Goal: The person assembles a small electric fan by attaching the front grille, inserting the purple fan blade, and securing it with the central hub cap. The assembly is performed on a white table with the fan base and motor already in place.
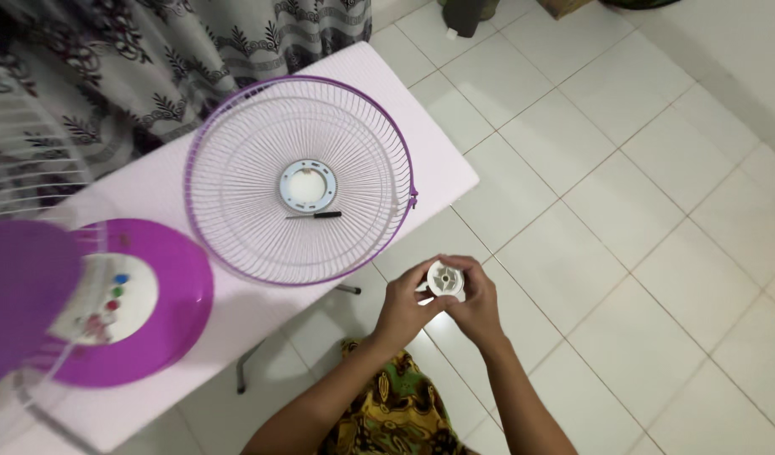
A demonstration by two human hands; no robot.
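I hold a small white round plastic fan nut (pixel 445 279) in both hands, out over the tiled floor (pixel 640 211), just off the near edge of the bench (pixel 442 160). My left hand (pixel 404 307) curls its grip around the nut's left side, fingers closed against it; my right hand (pixel 476 303) wraps the right side and the underside, its grip closed on the same piece. The nut's open face points up toward me, showing a ribbed hollow, though I cannot tell its inner detail for sure at this size.

On the bench, well apart from the nut, lies a purple-rimmed wire fan guard (pixel 299 179), face up, with a pale grey ring at its middle. A small screwdriver with a black handle (pixel 315 215) lies on the guard's wires just below that ring. To the left of the guard stands the purple fan base (pixel 164 295) with its white panel of coloured buttons. A patterned curtain (pixel 151 59) hangs behind the bench.
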